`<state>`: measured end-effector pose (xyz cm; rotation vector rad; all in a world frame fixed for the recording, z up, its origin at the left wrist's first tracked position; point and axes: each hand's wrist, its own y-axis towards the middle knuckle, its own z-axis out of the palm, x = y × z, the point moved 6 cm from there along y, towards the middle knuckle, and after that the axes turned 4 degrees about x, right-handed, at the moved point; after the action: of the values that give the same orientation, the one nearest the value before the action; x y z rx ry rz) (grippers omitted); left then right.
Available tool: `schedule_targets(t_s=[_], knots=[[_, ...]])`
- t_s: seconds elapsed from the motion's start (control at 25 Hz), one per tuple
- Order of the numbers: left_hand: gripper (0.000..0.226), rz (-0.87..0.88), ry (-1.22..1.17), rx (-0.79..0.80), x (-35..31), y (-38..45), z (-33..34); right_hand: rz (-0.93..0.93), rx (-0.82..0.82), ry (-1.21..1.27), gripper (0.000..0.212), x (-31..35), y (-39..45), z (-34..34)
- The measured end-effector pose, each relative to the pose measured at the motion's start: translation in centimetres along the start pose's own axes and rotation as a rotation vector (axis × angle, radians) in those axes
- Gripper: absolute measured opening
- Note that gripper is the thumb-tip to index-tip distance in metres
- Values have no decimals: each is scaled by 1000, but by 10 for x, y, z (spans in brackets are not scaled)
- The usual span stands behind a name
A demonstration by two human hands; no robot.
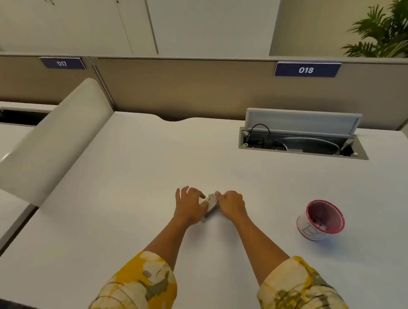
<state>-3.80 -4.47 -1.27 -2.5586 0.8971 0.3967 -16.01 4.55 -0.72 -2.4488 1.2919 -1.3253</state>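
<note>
A small grey-white metal object (209, 202), perhaps a stapler, lies on the white desk (136, 179) between my two hands. My left hand (189, 206) rests over its left side, thumb and forefinger on it, the other fingers spread. My right hand (231, 203) has its fingers curled against the object's right end and pinches it. Much of the object is hidden under both hands. Yellow patterned sleeves cover my forearms.
A red-rimmed white cup (320, 220) stands on the desk to the right. At the back right is an open cable hatch (301, 141) with its lid raised. A rounded white divider (51, 138) bounds the desk's left side, a beige partition (201, 88) its back.
</note>
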Motion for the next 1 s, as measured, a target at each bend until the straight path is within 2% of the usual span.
schedule_targets(t_s=[0.12, 0.2, 0.32, 0.44, 0.64, 0.72, 0.8, 0.88, 1.0], knots=[[29, -11, -54, -62, 2, -2, 2, 73, 108, 158, 46, -8, -3, 15], [30, -28, -144, -42, 4, -4, 6, 87, 153, 287, 40, -10, -5, 27], [29, -50, -239, -1, 5, -3, 13, 98, 171, 452, 29, -13, -13, 39], [23, -33, -305, -3, 3, -2, 13, 107, 188, 556, 28, -11, -22, 42], [28, -89, -627, -11, 3, -7, 8, 30, 183, 553, 33, -17, -26, 28], [28, -130, -793, 82, 1, -8, 17, -36, 195, 590, 33, -17, -31, 23], [32, -152, -1035, 273, -7, -16, 27, -104, 197, 578, 30, -17, -39, 14], [33, -169, -1148, 356, -11, -23, 32, -141, 122, 570, 24, -21, -47, 3], [30, -188, -1199, 355, -17, -28, 41, -64, -194, 590, 27, -46, -50, -21]])
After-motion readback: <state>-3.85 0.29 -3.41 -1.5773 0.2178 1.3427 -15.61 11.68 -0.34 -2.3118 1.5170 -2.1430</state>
